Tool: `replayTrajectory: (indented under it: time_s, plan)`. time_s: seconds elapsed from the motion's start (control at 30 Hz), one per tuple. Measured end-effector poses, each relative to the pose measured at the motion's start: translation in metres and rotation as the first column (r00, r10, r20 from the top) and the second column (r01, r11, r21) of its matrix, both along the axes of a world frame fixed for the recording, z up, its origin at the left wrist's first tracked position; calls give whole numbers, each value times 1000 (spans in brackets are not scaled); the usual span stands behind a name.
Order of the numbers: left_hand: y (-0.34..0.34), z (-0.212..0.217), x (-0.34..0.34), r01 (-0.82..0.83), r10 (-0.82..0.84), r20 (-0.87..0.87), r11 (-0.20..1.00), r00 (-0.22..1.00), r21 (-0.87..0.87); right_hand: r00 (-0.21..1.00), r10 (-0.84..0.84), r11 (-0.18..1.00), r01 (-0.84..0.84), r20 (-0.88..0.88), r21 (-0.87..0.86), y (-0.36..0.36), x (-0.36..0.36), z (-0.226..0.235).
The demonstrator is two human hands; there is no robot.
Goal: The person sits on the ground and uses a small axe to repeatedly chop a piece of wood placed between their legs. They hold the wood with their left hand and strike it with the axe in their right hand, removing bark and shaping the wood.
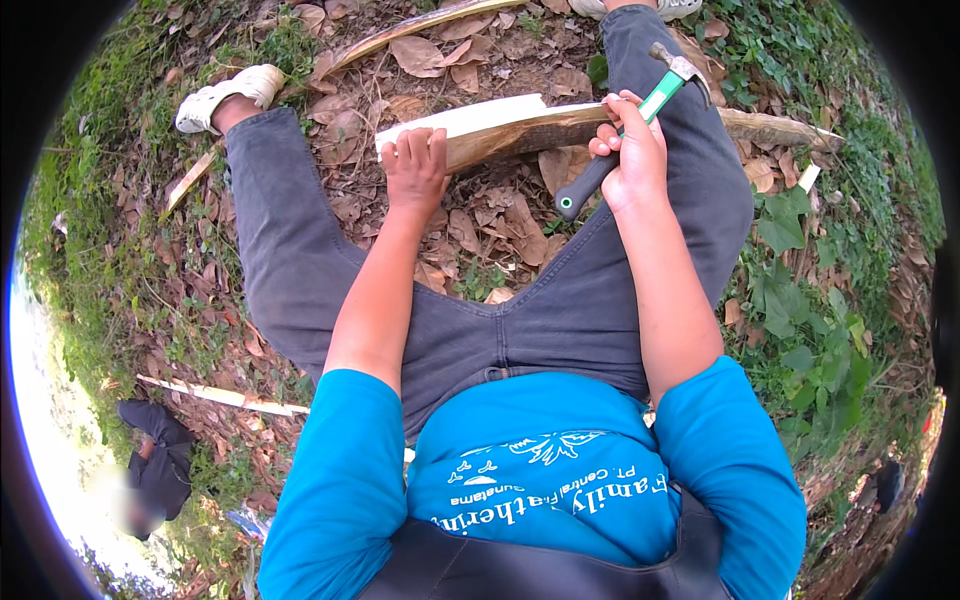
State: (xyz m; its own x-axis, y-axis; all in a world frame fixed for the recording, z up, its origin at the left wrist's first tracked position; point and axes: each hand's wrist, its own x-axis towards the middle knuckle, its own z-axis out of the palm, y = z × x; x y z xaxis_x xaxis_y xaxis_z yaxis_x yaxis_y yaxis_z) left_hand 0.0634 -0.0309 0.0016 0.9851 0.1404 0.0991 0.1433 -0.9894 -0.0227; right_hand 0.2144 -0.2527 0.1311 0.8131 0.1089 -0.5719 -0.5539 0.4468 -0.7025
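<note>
My left hand [414, 170] is closed over the near left end of a split piece of wood [520, 137], pale on its upper face and brown on its near side. The wood lies crosswise between my legs, its right part passing behind my right hand. A claw hammer [659, 98] with a green and black handle is gripped in my right hand [635, 155]. Its metal head points up and right over my right leg, while the black grip end slants down toward the left. Some fingertips of the right hand are close to the wood; whether they touch it I cannot tell.
Dry brown leaves [520, 225] cover the ground between my outstretched legs. A long wood strip [410, 33] lies beyond, and another [222, 396] at left. A log [778, 130] extends past my right leg. Green plants [790, 310] grow at right. A person [165, 460] sits at lower left.
</note>
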Motion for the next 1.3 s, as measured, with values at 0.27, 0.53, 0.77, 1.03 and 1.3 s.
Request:
replayTrajectory:
  time_s: [0.27, 0.53, 0.77, 1.03, 1.3]
  plan:
    - [7, 12, -1, 8, -8, -7, 998, 1000, -65, 999, -15, 999, 14, -30, -31, 1, -5, -5]
    - [30, 28, -19, -74, 74, -23, 997, 997, -10, 999, 43, 998, -44, -18, -45, 14, -10, 5]
    - [34, 32, -30, -188, 175, -180, 981, 968, -56, 996, 67, 998, -68, -62, -17, 15, -12, 13]
    - [54, 21, -3, -254, 171, -407, 954, 897, -159, 988, 116, 986, -127, -101, -108, 10, -19, -5]
    - [31, 110, 50, -115, 98, -82, 397, 992, -910, 979, 155, 960, -180, -130, -216, 9, -20, -21]
